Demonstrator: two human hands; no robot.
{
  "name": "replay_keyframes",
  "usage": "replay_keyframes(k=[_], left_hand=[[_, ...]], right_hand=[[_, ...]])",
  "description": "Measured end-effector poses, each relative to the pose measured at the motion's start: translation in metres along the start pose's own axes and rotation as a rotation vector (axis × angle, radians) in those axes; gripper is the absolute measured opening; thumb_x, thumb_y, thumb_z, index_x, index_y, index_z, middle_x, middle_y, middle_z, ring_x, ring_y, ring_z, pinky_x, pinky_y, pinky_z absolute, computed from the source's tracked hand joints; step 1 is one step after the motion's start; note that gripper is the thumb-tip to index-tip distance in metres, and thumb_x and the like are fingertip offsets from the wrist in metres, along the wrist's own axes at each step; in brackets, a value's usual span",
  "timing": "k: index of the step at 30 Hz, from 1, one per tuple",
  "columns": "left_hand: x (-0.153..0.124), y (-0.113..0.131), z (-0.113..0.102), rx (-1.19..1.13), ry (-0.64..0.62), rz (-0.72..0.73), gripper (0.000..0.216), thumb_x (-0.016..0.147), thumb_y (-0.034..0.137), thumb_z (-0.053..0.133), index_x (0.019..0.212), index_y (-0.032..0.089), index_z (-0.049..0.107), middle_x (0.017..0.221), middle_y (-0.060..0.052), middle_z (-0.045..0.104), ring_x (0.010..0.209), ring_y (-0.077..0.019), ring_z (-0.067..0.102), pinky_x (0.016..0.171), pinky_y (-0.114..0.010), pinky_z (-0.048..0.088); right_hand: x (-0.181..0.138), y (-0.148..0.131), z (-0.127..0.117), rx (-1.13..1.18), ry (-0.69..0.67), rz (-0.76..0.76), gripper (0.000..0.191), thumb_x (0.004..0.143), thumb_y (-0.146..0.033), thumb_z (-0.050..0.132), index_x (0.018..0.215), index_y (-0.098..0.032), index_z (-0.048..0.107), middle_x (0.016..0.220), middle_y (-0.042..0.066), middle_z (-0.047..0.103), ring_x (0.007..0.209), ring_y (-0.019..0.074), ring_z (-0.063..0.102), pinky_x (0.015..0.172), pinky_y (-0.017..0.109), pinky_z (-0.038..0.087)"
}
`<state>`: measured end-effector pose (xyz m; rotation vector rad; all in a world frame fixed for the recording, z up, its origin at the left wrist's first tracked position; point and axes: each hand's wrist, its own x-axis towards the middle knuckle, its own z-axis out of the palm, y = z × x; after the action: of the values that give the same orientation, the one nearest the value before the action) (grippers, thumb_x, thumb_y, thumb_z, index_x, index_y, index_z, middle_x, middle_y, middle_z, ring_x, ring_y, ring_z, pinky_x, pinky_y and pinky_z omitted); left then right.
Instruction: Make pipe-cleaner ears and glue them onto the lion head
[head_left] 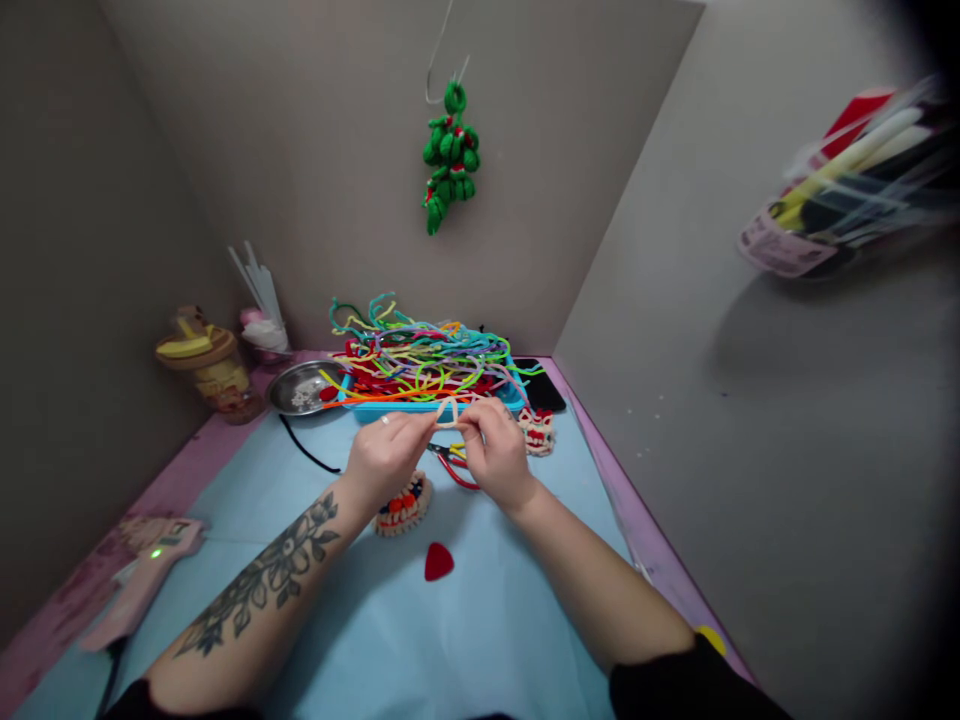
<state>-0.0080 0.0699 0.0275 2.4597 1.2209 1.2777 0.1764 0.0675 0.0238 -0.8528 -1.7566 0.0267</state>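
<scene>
My left hand [386, 450], with a ring on one finger, pinches one end of a cream pipe cleaner [448, 410]. The fingers of my right hand [496, 450] are closed on its other side, and between the hands it bends into a small loop. Below them lies a cutting tool with red and yellow handles [459, 478], partly covered by my right hand. Under my left wrist rests a rounded cream piece with orange and dark blue parts [403, 505]. A red, rounded triangular piece [439, 562] lies nearer to me on the light blue sheet [480, 620].
Behind my hands stands a blue tray [367, 412] heaped with colourful pipe cleaners. Around it are a metal bowl [304, 388], a phone [547, 385] and a cream-and-red piece [538, 432]. A pink glue gun [142, 585] lies left. Green ornaments [450, 160] hang on the back wall.
</scene>
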Motion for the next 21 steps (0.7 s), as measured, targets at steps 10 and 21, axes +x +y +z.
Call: replay_keyframes(k=[10, 21], left_hand=[[0.017, 0.016, -0.006, -0.437, -0.005, -0.361, 0.023, 0.083, 0.035, 0.061, 0.100, 0.019, 0.063, 0.094, -0.008, 0.072, 0.080, -0.0186, 0.065, 0.067, -0.027, 0.049], [0.022, 0.014, -0.003, -1.099, -0.103, -0.711, 0.044, 0.066, 0.034, 0.077, 0.100, 0.017, 0.056, 0.077, 0.000, 0.067, 0.054, -0.0067, 0.049, 0.047, -0.019, 0.030]], right_hand=[[0.006, 0.002, -0.004, 0.008, -0.009, -0.022, 0.012, 0.091, -0.016, 0.047, 0.084, -0.020, 0.056, 0.080, 0.006, 0.059, 0.080, 0.0184, 0.056, 0.074, 0.033, 0.047], [0.007, 0.005, -0.003, 0.095, -0.144, -0.067, 0.016, 0.090, -0.013, 0.046, 0.081, -0.021, 0.057, 0.077, 0.005, 0.059, 0.078, 0.0190, 0.055, 0.073, 0.034, 0.046]])
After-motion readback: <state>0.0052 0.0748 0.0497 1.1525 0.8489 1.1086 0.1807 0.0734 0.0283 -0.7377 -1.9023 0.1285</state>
